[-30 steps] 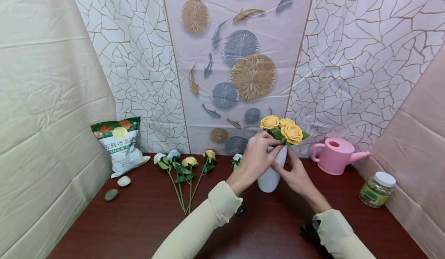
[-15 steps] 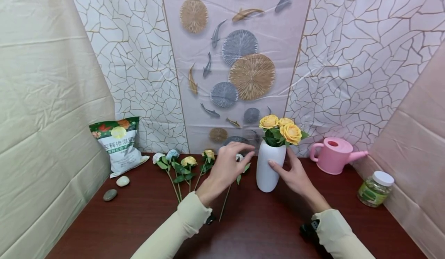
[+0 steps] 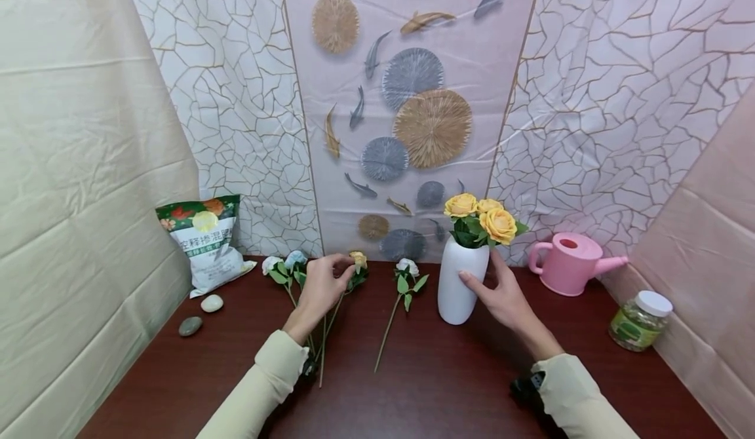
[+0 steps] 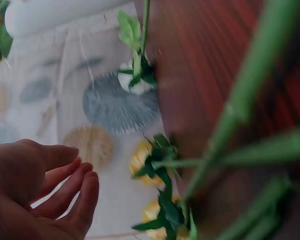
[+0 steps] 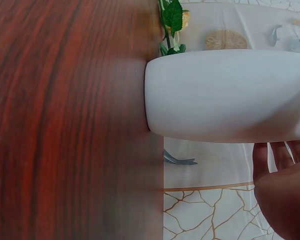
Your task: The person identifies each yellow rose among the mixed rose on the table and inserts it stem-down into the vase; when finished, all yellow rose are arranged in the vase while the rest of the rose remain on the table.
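Note:
A white vase [image 3: 454,295] stands upright on the table with several yellow roses [image 3: 498,225] in it. My right hand [image 3: 508,300] holds the vase from its right side, thumb on the front and fingers partly hidden behind. My left hand [image 3: 321,287] is over the loose flowers at the left, close to a yellow rose [image 3: 358,259]. In the left wrist view its thumb and fingers are loosely bent, with nothing between them. There, two yellow roses [image 4: 141,162] lie beyond the fingertips, apart from them. The left hand hides part of these flowers in the head view.
A single white rose [image 3: 407,267] lies left of the vase. Pale and blue roses [image 3: 295,259] lie further left, near two stones [image 3: 212,303] and a fertilizer bag [image 3: 206,246]. At the right are a pink watering can [image 3: 569,265] and a lidded jar [image 3: 639,321].
My left hand has left the roses in the vase and moved left to the loose flowers, passing over the single white rose. My right hand has stayed at the vase.

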{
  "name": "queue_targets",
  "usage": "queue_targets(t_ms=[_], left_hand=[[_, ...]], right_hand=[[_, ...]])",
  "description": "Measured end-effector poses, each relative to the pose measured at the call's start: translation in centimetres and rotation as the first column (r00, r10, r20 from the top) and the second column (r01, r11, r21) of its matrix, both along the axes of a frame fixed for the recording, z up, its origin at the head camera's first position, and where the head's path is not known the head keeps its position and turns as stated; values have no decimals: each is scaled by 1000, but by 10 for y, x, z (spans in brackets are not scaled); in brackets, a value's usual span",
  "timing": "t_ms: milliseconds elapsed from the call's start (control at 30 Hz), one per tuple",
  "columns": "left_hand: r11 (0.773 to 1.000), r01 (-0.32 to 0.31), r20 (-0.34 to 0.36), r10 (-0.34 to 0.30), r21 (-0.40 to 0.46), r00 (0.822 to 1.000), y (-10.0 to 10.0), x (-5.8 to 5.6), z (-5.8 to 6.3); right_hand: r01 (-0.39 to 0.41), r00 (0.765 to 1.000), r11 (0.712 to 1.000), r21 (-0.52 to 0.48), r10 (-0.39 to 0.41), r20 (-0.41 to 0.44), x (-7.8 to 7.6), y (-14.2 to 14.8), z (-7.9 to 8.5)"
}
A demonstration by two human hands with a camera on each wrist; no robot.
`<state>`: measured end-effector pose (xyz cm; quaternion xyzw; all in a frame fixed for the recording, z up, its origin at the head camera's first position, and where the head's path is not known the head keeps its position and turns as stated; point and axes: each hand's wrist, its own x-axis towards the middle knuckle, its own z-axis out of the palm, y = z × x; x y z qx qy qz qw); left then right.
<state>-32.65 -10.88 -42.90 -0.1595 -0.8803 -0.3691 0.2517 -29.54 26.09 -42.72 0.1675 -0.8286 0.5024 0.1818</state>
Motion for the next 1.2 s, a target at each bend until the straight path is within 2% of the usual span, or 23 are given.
queue_targets(t_ms=[167, 300, 433, 667, 767, 1000, 1133, 1200], left_hand=[[997, -29, 120, 37, -68, 992, -11, -4, -7], [987, -85, 172, 108, -136, 979, -18, -3, -7], [971, -145, 221, 186, -190, 957, -27, 1, -5], [946, -136, 297, 226, -295, 928, -29, 8, -8], [933, -153, 312, 258, -325, 914, -28, 8, -10], [912, -219, 285, 325, -347, 902, -29, 7, -13], [909, -222, 293, 332, -352, 897, -31, 5, -13], [908, -213, 290, 326, -360, 900, -32, 3, -14]], right_hand=[[13, 1000, 1000, 10, -13, 0, 0, 1, 1], [-6, 1000, 1000, -8, 6, 1, -2, 0, 0], [-28, 1000, 999, -25, 28, 0, -2, -1, -1], [-26, 1000, 999, -22, 26, 4, -1, 1, -1], [-28, 1000, 999, -24, 28, 3, -1, 2, -1], [-27, 1000, 999, -21, 27, 8, -2, 1, -1], [-27, 1000, 999, -16, 27, 4, -1, 1, 0], [-26, 1000, 1000, -16, 26, 1, -1, 2, 0]])
